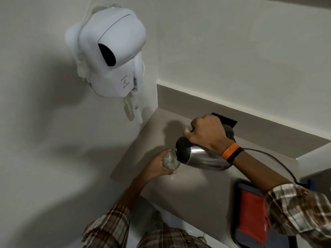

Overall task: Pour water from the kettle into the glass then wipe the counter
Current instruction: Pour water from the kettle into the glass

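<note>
A steel kettle (202,157) with a black lid and handle is tipped far over to the left, its spout just above the rim of a clear glass (170,161). My right hand (207,134) grips the kettle's handle from above. My left hand (155,166) is wrapped around the glass and holds it just above the grey counter (197,190). A red cloth (252,214) lies on a dark tray at the counter's right front, partly hidden by my right sleeve.
A white wall-mounted hair dryer (111,52) with a coiled cord hangs on the left wall above the counter's corner. A black kettle base (227,119) sits behind my right hand, and its black cord (272,158) runs right across the counter.
</note>
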